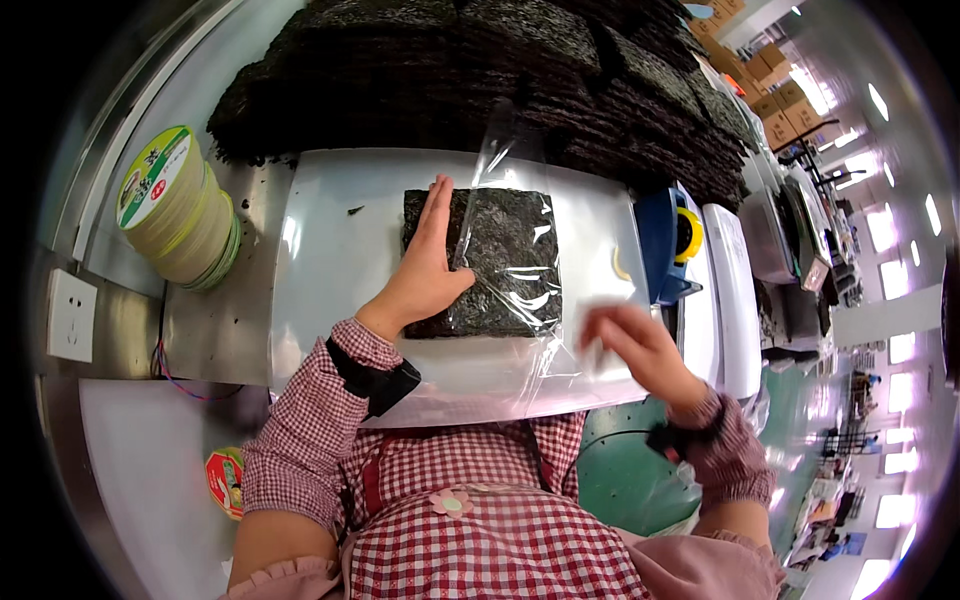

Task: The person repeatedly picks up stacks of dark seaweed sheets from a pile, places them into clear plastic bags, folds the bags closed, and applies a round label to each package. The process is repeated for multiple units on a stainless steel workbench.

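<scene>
A square stack of dark seaweed sheets [510,225] lies on a pale work board [337,225]. Clear plastic film [517,154] covers much of the stack and runs past its far and near edges. My left hand [420,270] rests on the left part of the stack, edge down, fingers pointing away from me, thumb on the film. To the right of the stack my right hand [634,345] is above the board, its fingers blurred and curled; whether anything is between them cannot be told.
Large seaweed piles [450,82] stand behind the board. On the left are a stack of round labelled rolls [191,214] and a wall socket [72,315]. A blue tape dispenser [660,247] with yellow tape [688,235] stands at the right, beside a white appliance [731,300].
</scene>
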`<state>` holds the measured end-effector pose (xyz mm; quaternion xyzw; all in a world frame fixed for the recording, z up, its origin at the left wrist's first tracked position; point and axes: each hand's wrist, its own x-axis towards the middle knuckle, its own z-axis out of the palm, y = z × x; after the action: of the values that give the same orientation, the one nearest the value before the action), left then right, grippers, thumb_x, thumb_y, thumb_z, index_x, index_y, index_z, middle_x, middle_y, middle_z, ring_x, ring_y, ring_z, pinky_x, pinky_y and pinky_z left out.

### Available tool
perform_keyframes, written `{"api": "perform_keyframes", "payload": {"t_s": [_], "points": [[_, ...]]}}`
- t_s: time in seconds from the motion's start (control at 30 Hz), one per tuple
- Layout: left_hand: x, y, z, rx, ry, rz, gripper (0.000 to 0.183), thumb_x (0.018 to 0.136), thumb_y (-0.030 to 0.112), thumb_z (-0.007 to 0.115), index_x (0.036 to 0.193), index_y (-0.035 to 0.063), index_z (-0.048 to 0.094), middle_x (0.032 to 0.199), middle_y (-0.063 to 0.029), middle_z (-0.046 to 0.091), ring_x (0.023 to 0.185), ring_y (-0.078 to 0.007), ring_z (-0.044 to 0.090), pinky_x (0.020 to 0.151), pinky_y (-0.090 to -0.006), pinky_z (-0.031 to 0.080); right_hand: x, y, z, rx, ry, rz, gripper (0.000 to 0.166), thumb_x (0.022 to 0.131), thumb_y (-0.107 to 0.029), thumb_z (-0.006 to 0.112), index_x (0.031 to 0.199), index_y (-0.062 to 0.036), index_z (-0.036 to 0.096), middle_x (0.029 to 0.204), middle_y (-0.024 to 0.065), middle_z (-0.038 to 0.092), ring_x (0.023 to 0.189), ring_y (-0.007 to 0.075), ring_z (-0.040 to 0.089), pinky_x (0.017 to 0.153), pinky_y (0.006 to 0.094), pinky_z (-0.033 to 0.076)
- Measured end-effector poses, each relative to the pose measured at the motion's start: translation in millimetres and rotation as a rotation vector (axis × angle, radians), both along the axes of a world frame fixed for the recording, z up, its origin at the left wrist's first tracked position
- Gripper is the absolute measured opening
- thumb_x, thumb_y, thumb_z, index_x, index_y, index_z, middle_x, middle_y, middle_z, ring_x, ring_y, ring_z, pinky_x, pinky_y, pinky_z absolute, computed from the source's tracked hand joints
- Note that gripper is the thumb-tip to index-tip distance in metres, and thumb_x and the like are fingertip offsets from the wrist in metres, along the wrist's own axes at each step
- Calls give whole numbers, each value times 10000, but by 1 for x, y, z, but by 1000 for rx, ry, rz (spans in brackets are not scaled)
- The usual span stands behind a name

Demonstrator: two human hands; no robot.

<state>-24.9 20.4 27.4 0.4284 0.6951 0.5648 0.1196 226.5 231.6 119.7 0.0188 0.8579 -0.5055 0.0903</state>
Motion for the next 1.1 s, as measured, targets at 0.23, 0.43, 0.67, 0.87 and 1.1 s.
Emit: {"api": "perform_keyframes", "payload": {"t_s": [0.23,0.43,0.67,0.87,1.1], "points": [[3,3,11,53,-216,-38,1105,761,-81,629,1693,78,57,1767,-166,62,1634,-327,64,1207,-338,339,17,-42,7,-219,-120,330,332,1070,-224,605,1288,20,663,1170,180,731,1067,272,717,881,394,587],[2,3,6,56,-110,-2,1122,755,-64,645,1690,69,40,1735,-234,125,1619,-359,120,1292,-406,171,-81,4,-10,644,404,-95,495,994,-277,709,1370,24,599,1466,229,575,1347,350,577,1083,424,506],[-1,-2,6,356,-472,-107,1066,711,-188,457,1678,16,57,1755,-187,69,1637,-292,-22,1312,-390,15,-175,-23,-57,895,464,272,1125,845,-840,572,1622,-56,350,1669,272,291,1565,495,193,1259,652,126],[-33,-28,4,397,-454,102,846,860,-99,501,1645,-27,193,1721,-225,193,1624,-313,122,1318,-447,108,-172,-26,-52,879,439,267,1155,777,-855,639,1619,-109,376,1677,248,291,1572,482,185,1258,659,123],[-110,-107,-49,-821,696,552,512,989,163,595,1458,-35,539,1553,-240,500,1514,-350,391,1266,-469,283,-170,-27,-54,889,432,253,1142,791,-852,633,1628,-125,359,1684,233,287,1580,460,178,1274,635,109]]}}
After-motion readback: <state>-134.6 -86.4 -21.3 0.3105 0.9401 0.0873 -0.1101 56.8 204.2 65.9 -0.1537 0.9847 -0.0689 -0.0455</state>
